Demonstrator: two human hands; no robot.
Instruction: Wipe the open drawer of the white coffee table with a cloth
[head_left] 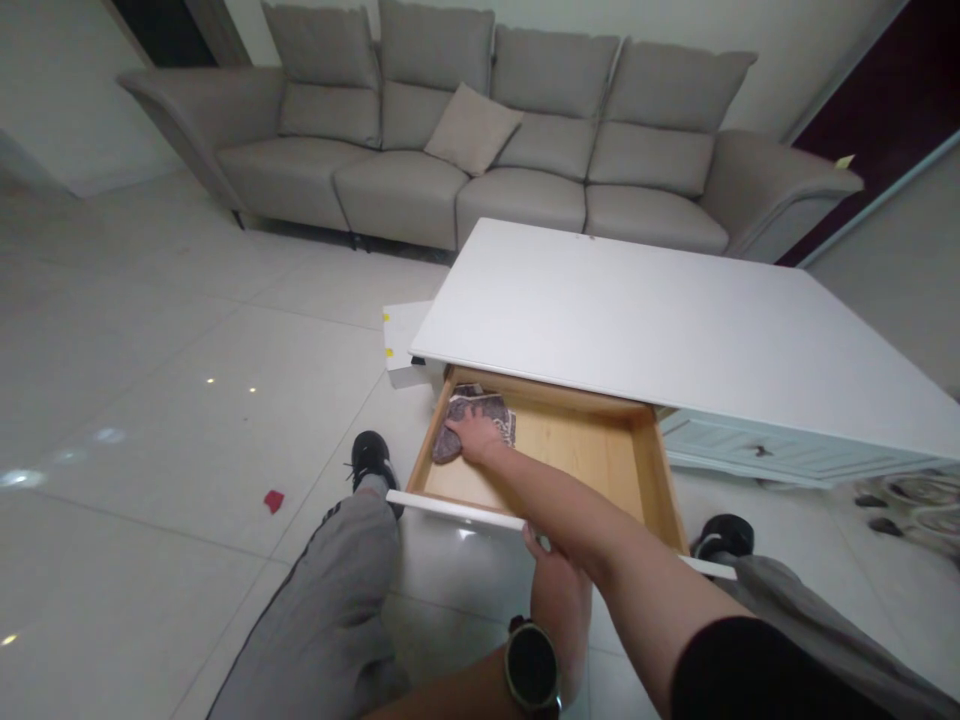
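Note:
A wooden drawer [551,435] with a white front [450,509] is pulled out of the white coffee table [600,300]. My right hand [478,434] reaches into its left end and lies with spread fingers on a folded, brown patterned cloth [501,408]. Beneath my right forearm, my left hand [561,600] is at the drawer's front edge, with fingertips hooked over the top. Part of the left hand is hidden by the right arm. A dark watch [531,664] is on my left wrist.
A beige sofa [401,190] with a loose cushion [472,130] stands behind the table. A white box [405,340] sits by the table's left end. A red scrap [274,501] lies on the tiled floor [150,420]. A closed drawer [787,450] is farther right.

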